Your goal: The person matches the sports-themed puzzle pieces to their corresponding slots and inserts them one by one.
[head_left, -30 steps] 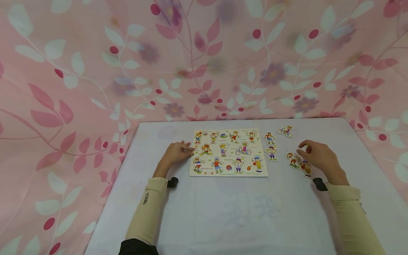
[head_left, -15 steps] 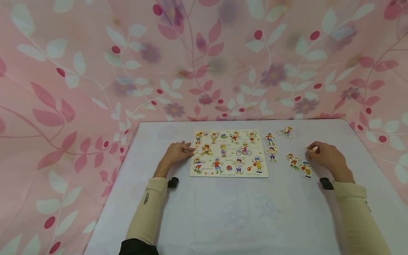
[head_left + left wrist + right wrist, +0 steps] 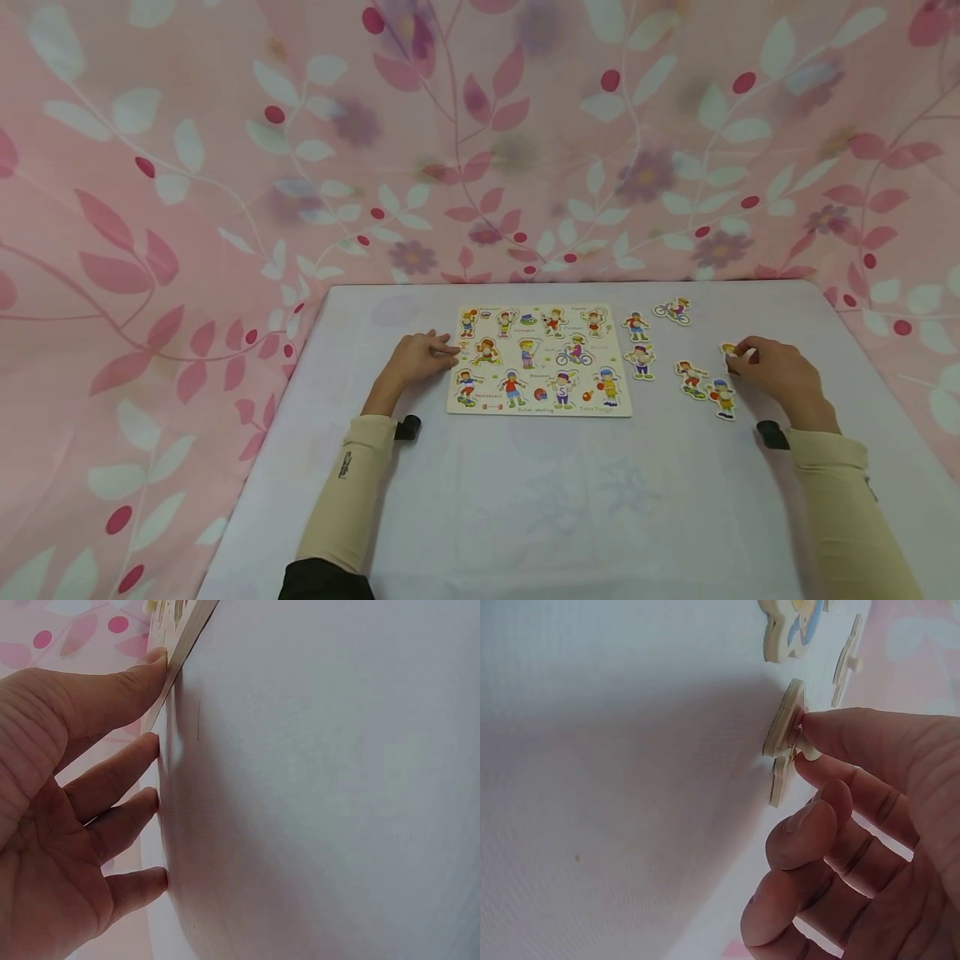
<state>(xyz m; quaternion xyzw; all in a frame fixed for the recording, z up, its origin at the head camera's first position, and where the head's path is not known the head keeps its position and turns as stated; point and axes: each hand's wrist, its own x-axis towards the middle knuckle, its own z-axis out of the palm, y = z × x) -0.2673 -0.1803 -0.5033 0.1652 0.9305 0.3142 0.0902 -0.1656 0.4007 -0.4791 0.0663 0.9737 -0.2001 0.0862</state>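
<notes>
My left hand (image 3: 411,362) rests at the left edge of a pale wooden puzzle board (image 3: 507,343) printed with children doing sports. In the left wrist view its thumb touches the board's edge, and the other fingers lie loosely bent. To the right of the board, my right hand (image 3: 780,375) pinches a knobbed wooden puzzle piece (image 3: 786,724) between thumb and index finger, by its small knob (image 3: 808,748). The piece stays at table level; its picture is mostly hidden by the fingers.
Loose puzzle pieces lie between the board and my right hand: a cyclist piece (image 3: 672,311), a skateboarder piece (image 3: 690,380), a yellow-shirted figure piece (image 3: 722,399) and two figures (image 3: 640,362) beside the board. A pink floral curtain (image 3: 480,150) hangs behind the white-covered table (image 3: 540,517).
My right hand has moved right, away from above the skateboarder and yellow-shirted pieces, and now pinches the piece beyond them. The left hand and board have stayed in place.
</notes>
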